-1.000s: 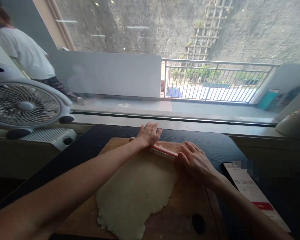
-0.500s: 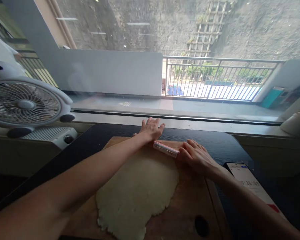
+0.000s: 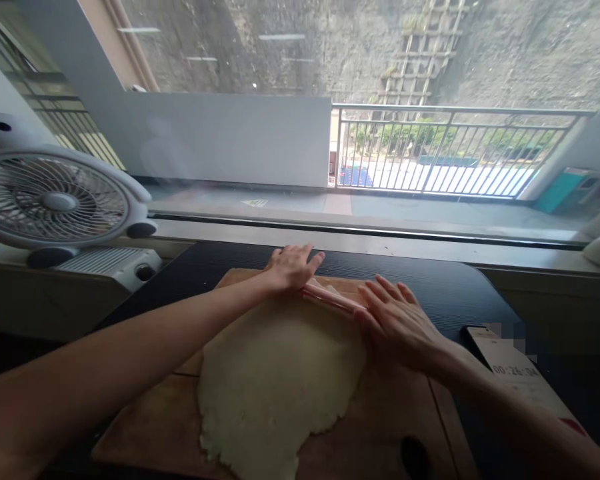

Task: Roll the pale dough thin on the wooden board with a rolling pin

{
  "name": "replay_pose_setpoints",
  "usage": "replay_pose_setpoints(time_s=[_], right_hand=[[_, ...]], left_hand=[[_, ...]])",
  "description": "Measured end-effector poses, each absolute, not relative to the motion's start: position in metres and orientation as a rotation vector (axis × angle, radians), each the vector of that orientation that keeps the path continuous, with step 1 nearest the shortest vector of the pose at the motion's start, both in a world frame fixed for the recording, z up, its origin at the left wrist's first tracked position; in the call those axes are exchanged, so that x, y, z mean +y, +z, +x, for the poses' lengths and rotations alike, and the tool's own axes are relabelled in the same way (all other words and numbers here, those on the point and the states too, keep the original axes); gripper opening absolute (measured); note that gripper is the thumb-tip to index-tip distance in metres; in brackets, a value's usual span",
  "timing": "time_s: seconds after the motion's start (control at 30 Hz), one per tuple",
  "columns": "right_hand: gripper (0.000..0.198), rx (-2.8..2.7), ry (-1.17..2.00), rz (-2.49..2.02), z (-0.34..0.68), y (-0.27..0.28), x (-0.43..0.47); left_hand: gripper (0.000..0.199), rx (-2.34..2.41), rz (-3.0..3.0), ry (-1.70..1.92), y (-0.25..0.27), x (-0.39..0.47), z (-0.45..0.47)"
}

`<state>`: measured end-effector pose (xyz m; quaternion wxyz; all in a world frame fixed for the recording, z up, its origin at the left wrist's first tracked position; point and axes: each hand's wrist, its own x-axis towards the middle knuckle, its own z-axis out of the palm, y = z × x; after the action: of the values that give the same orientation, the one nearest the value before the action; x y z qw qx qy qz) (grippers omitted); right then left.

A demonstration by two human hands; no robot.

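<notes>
A wide, thin sheet of pale dough (image 3: 280, 373) with a ragged near edge lies on a wooden board (image 3: 380, 427). Across its far part runs a slim pinkish rolling rod (image 3: 336, 298), set at a slant. My left hand (image 3: 294, 267) rests over the rod's left end, palm down, fingers stretched out and the thumb apart. Over the right end lies my right hand (image 3: 397, 320), its fingers spread forward and flat. Both palms cover the rod's ends. A bit of dough shows just beyond the rod.
The board lies on a dark table (image 3: 450, 283) against a window sill (image 3: 230, 235). A phone (image 3: 520, 380) showing a timer lies to the right, partly under my right forearm. At the left a white fan (image 3: 57, 200) stands on a ridged white box (image 3: 110, 262).
The rod has turned, and my left hand now lies lower on it, fingers tipped more to the left. My right hand's fingers have spread and straightened. The whole view has shifted slightly.
</notes>
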<state>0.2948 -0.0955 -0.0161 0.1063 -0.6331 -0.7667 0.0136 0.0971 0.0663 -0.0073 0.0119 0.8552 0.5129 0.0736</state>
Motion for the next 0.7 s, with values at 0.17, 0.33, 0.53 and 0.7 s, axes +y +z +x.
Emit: replay_pose_setpoints(time_s=[0.17,0.33,0.53,0.7], right_hand=[[0.056,-2.124,0.243,-2.127,0.32,-0.009,-0.047],[0.055,-2.196,0.082,-1.925,0.292,-0.017,-0.102],[0.053,-2.315,0.142,-1.649,0.267,-0.005,-0.177],[0.052,-2.079,0.153,-1.835,0.256,0.01,-0.149]], left_hand=[[0.061,1.783,2.569,0.286,0.004,0.093,0.133],[0.056,1.753,2.585,0.316,-0.003,0.042,0.093],[0.039,1.711,2.736,0.589,-0.02,-0.055,0.036],[0.036,1.73,2.733,0.815,-0.032,-0.109,0.007]])
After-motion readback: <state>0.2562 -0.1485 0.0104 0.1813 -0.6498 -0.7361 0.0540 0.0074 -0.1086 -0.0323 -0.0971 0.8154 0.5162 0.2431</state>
